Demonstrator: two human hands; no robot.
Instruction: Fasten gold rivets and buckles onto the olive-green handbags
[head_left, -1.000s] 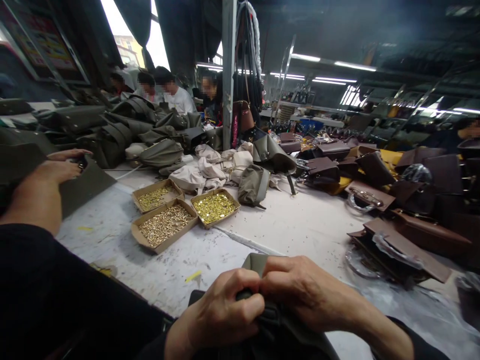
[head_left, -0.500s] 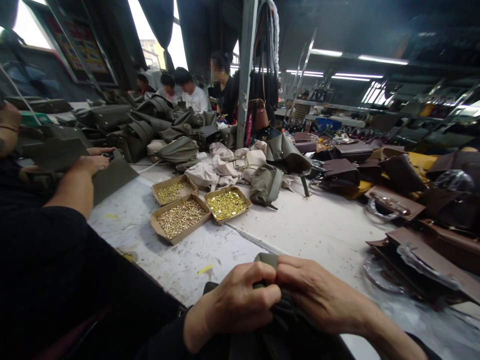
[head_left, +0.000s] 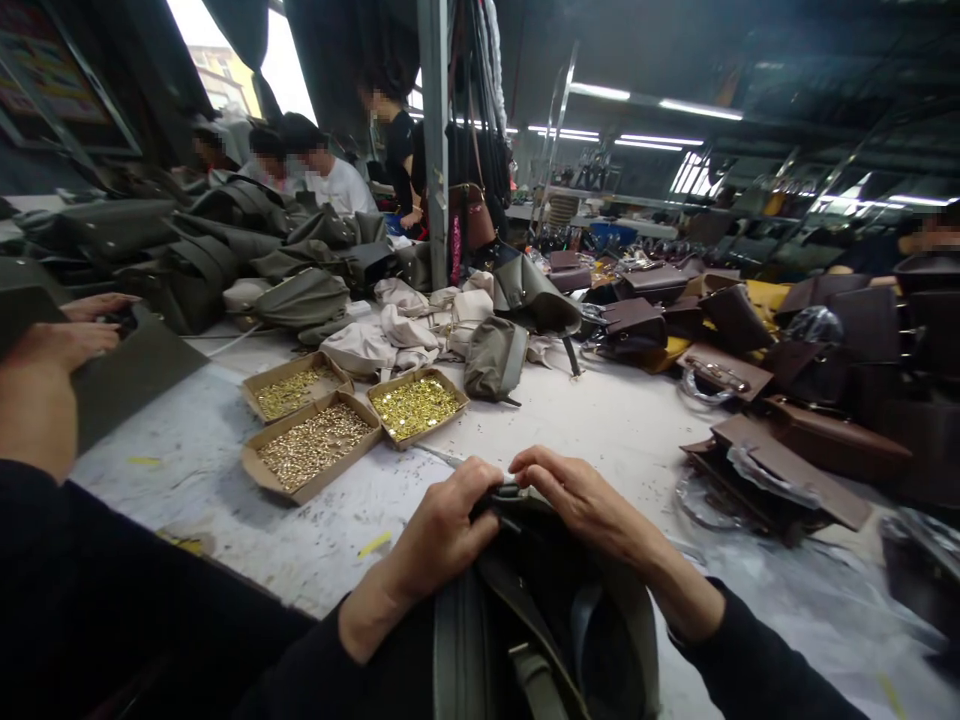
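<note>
A dark olive bag (head_left: 540, 620) stands upright in front of me with its mouth open, showing a dark inside and a strap with a buckle-like end. Closed on its far top edge is my left hand (head_left: 450, 525), thumb and fingers pinching the material. My right hand (head_left: 577, 495) lies along the same edge just to the right, its bent fingers meeting the rim close to the left fingertips. The right thumb is hidden. Whether a small part sits between the fingertips is too small to tell.
Boxes of gold rivets (head_left: 319, 445) and yellowish metal pieces (head_left: 416, 405) stand ahead on the white table (head_left: 555, 420). Beige pouches (head_left: 405, 335) and olive bags (head_left: 217, 235) pile up behind. Brown handbags (head_left: 765, 460) lie right. At left, a co-worker's hands (head_left: 67, 340) hold an olive panel.
The view has turned right and the bag has come further up into sight, its mouth now visible. My hands, earlier pressed together over the edge, have moved slightly apart; my right fingers have loosened.
</note>
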